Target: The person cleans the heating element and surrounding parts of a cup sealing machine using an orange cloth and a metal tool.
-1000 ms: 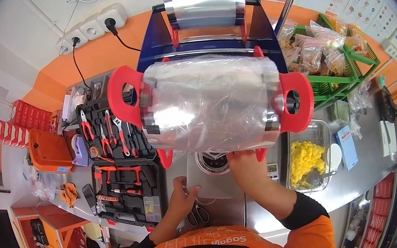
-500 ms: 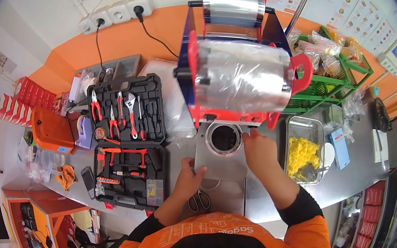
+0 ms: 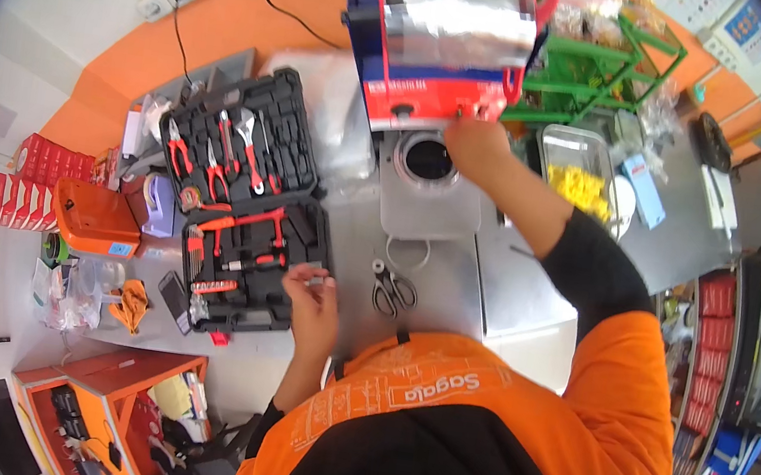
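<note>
Facing a red-fronted machine point(image 3: 432, 98), right hand point(image 3: 477, 146) at its front, grip unclear.
Black case point(image 3: 303, 131) holds red-handled tools point(image 3: 259, 175); green rack point(image 3: 597, 51), plastic bags point(image 3: 592, 20); clear tray point(image 3: 570, 147), yellow food point(image 3: 579, 189). Left hand point(image 3: 311, 294) curled near the case, contents unclear.

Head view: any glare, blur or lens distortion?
Head view: film roll blurred, with pale glare streaks. Head view: dark vignette round the rim, orange wall band looks bowed. Head view: open tool case noticeably sharper than the roll.
</note>
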A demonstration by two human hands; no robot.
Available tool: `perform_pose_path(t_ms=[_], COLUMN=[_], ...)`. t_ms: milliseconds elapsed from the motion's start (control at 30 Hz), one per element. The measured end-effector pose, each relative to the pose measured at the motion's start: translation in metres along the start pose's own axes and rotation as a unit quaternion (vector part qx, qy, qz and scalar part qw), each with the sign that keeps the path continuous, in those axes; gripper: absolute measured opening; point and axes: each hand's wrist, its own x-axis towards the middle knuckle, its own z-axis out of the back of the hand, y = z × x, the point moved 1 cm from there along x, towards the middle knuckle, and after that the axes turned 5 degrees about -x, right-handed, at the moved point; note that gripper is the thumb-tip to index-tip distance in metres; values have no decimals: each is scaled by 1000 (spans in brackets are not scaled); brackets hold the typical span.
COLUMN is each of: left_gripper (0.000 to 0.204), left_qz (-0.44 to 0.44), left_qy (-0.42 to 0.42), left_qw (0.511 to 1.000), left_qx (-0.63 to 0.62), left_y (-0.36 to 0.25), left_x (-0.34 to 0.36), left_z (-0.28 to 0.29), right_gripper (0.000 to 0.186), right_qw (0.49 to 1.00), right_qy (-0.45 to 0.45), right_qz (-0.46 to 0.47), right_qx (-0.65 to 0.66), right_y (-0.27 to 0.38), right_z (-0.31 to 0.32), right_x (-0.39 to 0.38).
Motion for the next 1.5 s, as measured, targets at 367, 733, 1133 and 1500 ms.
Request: perform_pose_path(t_ms=[367,733,1133,1500], left_gripper=[46,49,57,58], left_qz=[-48,67,240,289], left_qy=[-273,-409,-297,-283], left_qw=[956,883,835,818], left_qx=[98,218,397,408], left_y=[44,209,246,253], left_x=[-85,-191,-230,-257], left_z=[142,230,236,243], right_gripper=[27,28,26,27], right_qw=[997,999,995,993], right_qy=[66,25,81,89], right_qz=[25,21,37,67], right_qx=[-13,28,56,31], right_y=[2,-7,13,22], right_z=[57,11,34,29], right_x=[11,7,15,21])
